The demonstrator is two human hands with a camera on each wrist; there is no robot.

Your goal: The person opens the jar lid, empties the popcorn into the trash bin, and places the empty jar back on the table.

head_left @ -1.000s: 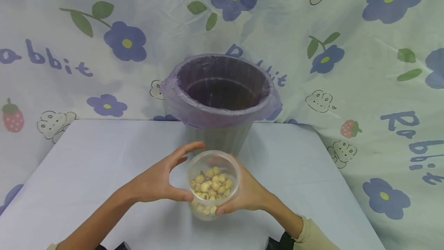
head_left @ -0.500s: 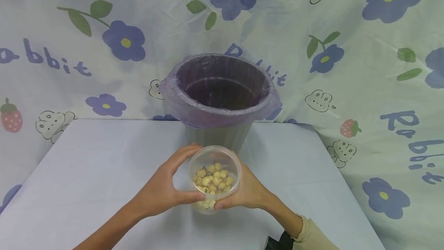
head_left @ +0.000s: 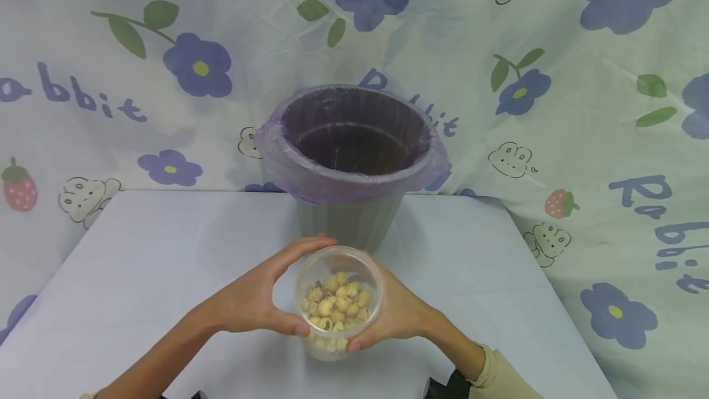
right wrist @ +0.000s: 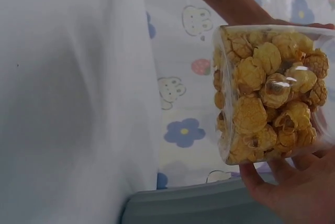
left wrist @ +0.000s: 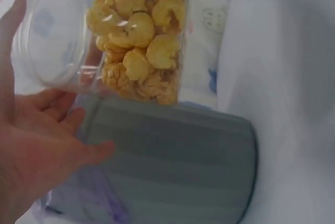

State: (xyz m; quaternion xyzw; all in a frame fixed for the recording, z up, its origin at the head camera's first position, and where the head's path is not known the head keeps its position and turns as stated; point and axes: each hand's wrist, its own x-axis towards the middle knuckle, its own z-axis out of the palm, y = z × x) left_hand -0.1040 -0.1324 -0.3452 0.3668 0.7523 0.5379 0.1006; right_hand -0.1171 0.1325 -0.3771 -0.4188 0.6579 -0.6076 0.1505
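Observation:
A clear plastic jar (head_left: pixel 327 350), tilted toward me, holds yellow popcorn (head_left: pixel 332 306) in the middle of the head view. My left hand (head_left: pixel 246 297) spans its round upper end, thumb at the near side and forefinger at the far side. From the right, my right hand (head_left: pixel 401 310) grips the jar's body, thumb in front. In the right wrist view the popcorn fills most of the jar (right wrist: pixel 272 96), and the right hand (right wrist: pixel 301 187) is against its side. The left wrist view shows the clear rim (left wrist: pixel 26 51) between the left hand's thumb and fingers. Whether it is a separate lid is hard to tell.
Behind the jar stands a grey bin (head_left: pixel 346 220) lined with a purple bag (head_left: pixel 354 186), its mouth open upward. A white table (head_left: pixel 221 226) lies underneath. The patterned cloth backdrop (head_left: pixel 432 29) rises behind the bin.
My left hand came in onto the jar's upper end, then its thumb slid left and its forefinger right around the rim. The jar rose slightly, then sank toward me in the right hand.

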